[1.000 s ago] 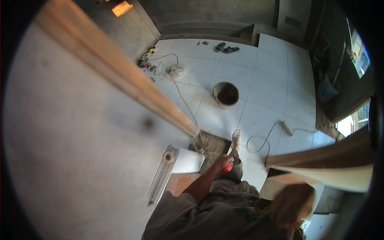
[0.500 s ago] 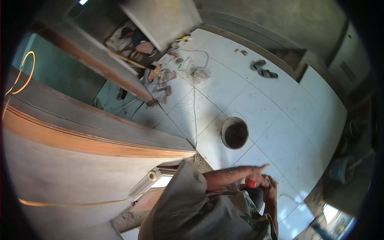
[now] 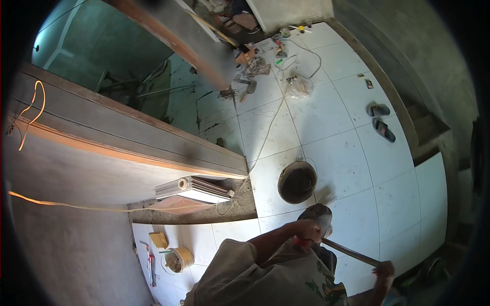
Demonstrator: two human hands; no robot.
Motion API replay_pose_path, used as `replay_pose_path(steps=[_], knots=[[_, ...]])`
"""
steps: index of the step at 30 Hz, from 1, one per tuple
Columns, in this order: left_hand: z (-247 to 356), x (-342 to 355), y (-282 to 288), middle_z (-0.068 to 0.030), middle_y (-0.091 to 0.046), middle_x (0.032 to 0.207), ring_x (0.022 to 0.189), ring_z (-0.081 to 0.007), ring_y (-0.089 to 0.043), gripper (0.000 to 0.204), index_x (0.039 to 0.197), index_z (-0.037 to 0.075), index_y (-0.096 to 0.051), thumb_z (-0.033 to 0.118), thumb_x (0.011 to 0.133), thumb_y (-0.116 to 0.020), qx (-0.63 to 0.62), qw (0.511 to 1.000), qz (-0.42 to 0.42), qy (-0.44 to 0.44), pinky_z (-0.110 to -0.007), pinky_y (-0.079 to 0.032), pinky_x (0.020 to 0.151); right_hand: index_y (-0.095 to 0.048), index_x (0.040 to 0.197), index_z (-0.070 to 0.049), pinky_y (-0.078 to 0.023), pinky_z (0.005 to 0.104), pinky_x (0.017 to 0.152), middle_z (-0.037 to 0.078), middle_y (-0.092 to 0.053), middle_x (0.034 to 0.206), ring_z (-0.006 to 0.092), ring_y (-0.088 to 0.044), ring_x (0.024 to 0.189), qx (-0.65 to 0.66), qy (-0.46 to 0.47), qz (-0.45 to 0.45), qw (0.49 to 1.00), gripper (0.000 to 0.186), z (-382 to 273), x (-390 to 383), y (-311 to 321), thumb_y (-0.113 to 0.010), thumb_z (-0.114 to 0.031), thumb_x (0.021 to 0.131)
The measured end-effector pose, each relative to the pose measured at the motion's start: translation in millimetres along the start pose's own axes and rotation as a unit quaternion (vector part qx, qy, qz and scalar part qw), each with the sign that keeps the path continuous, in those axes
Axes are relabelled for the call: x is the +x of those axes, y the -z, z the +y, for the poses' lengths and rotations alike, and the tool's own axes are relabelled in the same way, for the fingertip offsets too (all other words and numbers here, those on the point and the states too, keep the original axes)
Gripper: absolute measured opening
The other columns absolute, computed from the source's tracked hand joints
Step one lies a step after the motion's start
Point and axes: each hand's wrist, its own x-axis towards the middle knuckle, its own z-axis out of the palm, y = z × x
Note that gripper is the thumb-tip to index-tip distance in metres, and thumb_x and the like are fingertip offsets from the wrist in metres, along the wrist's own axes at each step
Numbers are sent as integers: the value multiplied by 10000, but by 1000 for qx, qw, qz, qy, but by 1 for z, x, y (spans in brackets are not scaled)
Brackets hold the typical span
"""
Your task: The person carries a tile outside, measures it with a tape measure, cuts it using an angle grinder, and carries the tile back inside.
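A red tape measure (image 3: 301,241) is in my left hand (image 3: 311,231), whose fingers are closed around its case in front of my body. Its blade (image 3: 351,251) stretches out as a straight strip toward the lower right. At the far end, my right hand (image 3: 385,270) grips the blade, its fingers closed. Just beyond my left hand is my shod foot (image 3: 317,213) on the white tile floor (image 3: 342,163). A round dark bucket (image 3: 297,182) stands a little farther off.
A pair of sandals (image 3: 382,125), a clear plastic bag (image 3: 298,87) and a cable (image 3: 268,133) lie on the tiles. Stacked tiles (image 3: 196,189) lean by the left wall. A yellowish bucket (image 3: 179,259) stands lower left. Another person (image 3: 244,20) sits in the far doorway.
My hands were close together at the red tape measure. Now the right hand is away to the right with the blade drawn out between them. The view has turned, showing more floor at left.
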Motion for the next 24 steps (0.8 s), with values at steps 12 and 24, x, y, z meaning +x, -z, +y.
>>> replay_pose_path(steps=[12, 24], knots=[[34, 90, 172, -85, -668, 826, 860, -272, -642, 272, 838, 148, -683, 338, 644, -665, 208, 964, 142, 86, -434, -479, 683, -598, 1038, -20, -515, 292, 618, 96, -653, 830, 171, -613, 734, 36, -381, -47, 923, 458, 75, 149, 38, -495, -446, 906], [107, 200, 323, -21, -494, 503, 464, -93, -510, 215, 625, 62, -548, 177, 804, -574, -70, 994, -45, 66, -264, -367, 402, -579, 1163, -41, -488, 363, 773, 141, -649, 968, 263, -600, 898, -45, -356, -41, 932, 505, 57, 112, -50, -522, -436, 854]])
